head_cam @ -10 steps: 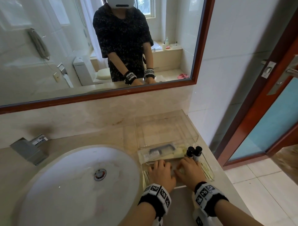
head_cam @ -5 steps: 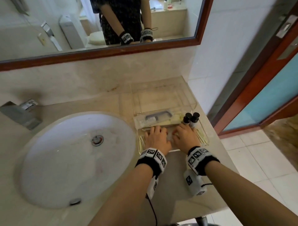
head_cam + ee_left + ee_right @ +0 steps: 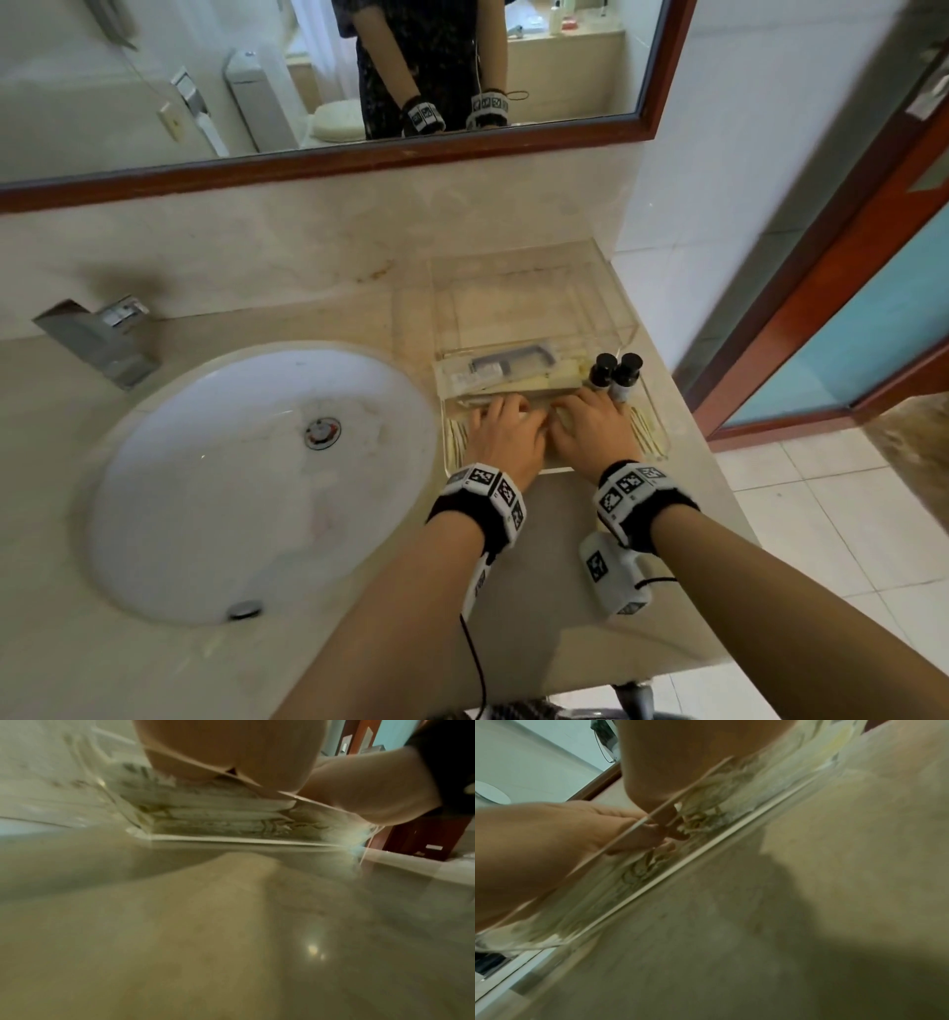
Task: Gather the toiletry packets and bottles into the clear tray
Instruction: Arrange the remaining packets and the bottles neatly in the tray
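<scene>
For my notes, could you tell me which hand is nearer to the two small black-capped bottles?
Right. The right hand lies just beside the two small black-capped bottles; the left hand lies farther off, toward the sink.

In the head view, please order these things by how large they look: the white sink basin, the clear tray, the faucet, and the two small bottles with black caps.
1. sink basin
2. clear tray
3. faucet
4. two small bottles; the pair look alike, so no order between them.
</scene>
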The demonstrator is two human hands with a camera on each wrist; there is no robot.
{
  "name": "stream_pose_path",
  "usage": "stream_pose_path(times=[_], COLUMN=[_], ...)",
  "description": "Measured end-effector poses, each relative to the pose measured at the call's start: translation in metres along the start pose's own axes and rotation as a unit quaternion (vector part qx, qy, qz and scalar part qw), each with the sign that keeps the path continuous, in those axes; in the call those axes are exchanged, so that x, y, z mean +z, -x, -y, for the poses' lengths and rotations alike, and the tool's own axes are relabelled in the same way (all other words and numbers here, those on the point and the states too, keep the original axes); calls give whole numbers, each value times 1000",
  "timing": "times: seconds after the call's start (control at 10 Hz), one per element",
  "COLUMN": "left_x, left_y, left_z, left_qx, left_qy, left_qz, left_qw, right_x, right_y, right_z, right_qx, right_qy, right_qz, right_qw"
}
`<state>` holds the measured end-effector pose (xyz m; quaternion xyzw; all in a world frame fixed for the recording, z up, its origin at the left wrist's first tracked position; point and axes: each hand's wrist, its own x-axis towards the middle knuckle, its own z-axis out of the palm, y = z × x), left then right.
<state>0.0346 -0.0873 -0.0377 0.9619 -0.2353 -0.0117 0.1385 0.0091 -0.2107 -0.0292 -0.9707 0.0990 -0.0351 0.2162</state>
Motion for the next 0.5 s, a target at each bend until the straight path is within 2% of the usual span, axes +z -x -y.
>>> stream_pose_path(times=[0.1,0.2,0.3,0.5], left_x=[2,-3,-14,-39], left_y=[2,2,8,19], left_z=[2,4,9,21], left_qx=[15,32,51,73], left_qy=[4,-6,13,-4], left_qz=[-12,31,58,65], left_qw=[1000,999,997,995], right_x=[-2,-3,-6,-4], right_y=[1,1,5,17], right_z=[1,0,-1,1], right_qx=[-3,-17,-50,-103], right_qy=[-20,-45,-48,-45], right_qz=[-2,-6,-27,-98], right_qw=[1000,999,997,989])
